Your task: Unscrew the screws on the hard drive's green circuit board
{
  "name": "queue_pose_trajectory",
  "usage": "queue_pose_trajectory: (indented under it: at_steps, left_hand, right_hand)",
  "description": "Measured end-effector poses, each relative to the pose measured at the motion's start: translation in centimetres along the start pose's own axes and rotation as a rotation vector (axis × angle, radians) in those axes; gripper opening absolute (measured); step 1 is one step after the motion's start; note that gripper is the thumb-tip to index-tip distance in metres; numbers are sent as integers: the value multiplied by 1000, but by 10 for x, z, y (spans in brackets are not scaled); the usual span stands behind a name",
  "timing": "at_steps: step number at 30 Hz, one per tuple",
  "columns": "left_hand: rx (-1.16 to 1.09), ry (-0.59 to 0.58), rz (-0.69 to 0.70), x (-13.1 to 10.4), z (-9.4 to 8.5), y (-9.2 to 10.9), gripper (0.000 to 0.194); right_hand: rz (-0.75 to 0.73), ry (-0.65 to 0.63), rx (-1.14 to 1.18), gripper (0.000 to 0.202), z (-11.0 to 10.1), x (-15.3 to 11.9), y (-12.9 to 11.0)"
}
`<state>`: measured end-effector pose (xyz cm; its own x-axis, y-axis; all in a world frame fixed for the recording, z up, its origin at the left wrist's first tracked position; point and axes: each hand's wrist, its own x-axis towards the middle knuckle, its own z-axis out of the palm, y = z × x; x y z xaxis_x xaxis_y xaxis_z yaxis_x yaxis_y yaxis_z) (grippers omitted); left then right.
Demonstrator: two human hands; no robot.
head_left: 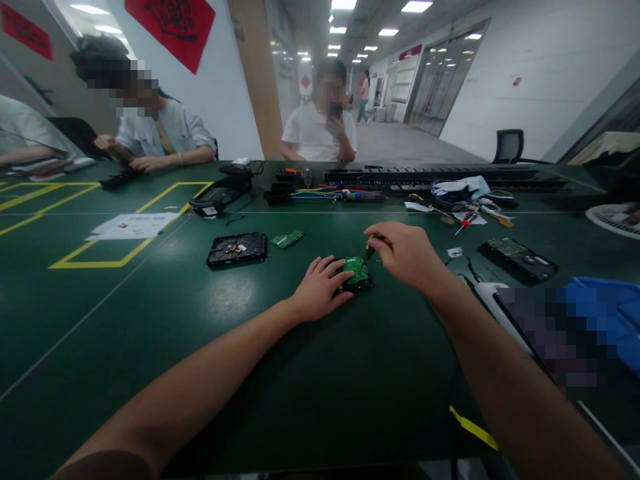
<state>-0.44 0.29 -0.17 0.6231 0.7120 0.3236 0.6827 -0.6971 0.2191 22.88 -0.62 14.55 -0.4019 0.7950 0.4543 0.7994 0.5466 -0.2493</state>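
Observation:
A hard drive [364, 285] with its green circuit board [356, 268] facing up lies on the dark green table. Flat across its left part rests my left hand [323, 287], fingers spread. My right hand [405, 253] grips a screwdriver [369, 249] with a yellow and black handle, its tip pointing down at the board's right side. Whether the tip sits in a screw is too small to tell. To the left are a loose green circuit board [288, 239] and a second hard drive [237, 250]. Another hard drive [519, 259] lies at the right.
Cables and tools [330, 193] line the table's far side, near gloves [460, 189] and a red screwdriver [466, 223]. Paper [133, 226] lies at left, a blue item [607, 313] at right. Two people [320, 127] [165, 133] sit across the table.

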Motion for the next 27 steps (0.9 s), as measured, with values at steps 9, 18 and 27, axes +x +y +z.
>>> queue_pose_trajectory:
  at_steps: [9, 18, 27]
  left_hand:
    - [26, -14, 2, 1, -1, 2, 56]
    - [17, -13, -1, 1, -2, 2, 55]
    - [11, -12, 1, 0, -3, 3, 55]
  right_hand:
    - [131, -151, -354, 39, -11, 21, -12]
    - [186, -229, -497, 50, 0, 28, -23]
    - [115, -388, -472, 31, -8, 40, -18]
